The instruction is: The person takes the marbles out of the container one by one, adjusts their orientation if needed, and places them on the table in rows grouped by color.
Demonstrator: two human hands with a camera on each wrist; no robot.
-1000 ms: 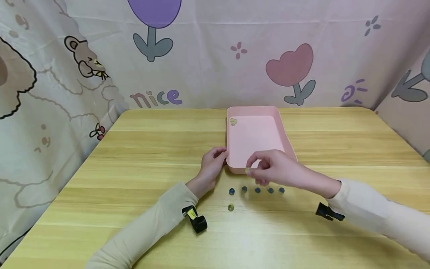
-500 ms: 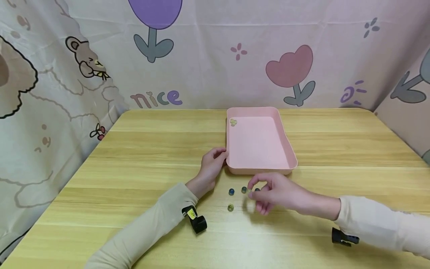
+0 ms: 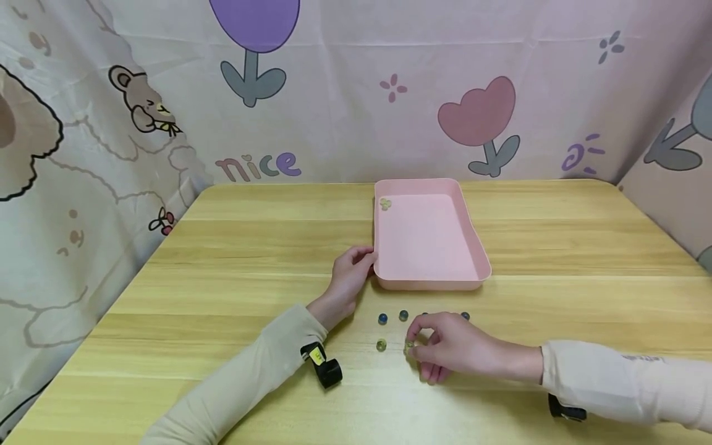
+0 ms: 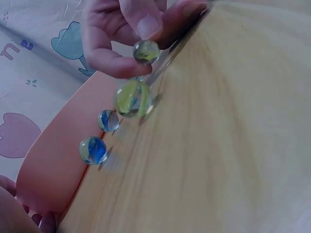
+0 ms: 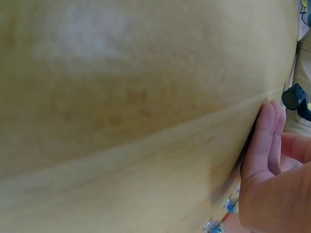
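My right hand [image 3: 458, 346] pinches a yellow-green glass marble [image 4: 146, 51] between thumb and finger, low over the wooden table. To its left lies another yellow-green marble [image 3: 381, 345]. Behind them runs a row of blue marbles: one at the left end [image 3: 382, 319], a second beside it [image 3: 403, 315] and one at the right end [image 3: 465, 316]; my right hand covers part of the row. My left hand [image 3: 349, 281] touches the outer left wall of a pink tray [image 3: 431, 285] near its front corner. A small cluster of pale yellow-green marbles [image 3: 385, 204] sits in the tray's far left corner.
The wooden table [image 3: 250, 247] runs back to a patterned cloth [image 3: 345, 111], which also hangs along both sides. Each wrist carries a black camera; the left one [image 3: 327, 371] sits low beside the sleeve, near the table.
My right hand has come from over the tray's front edge toward me, past the blue row, with the yellow-green marble still pinched. My left hand and the tray have stayed in place.
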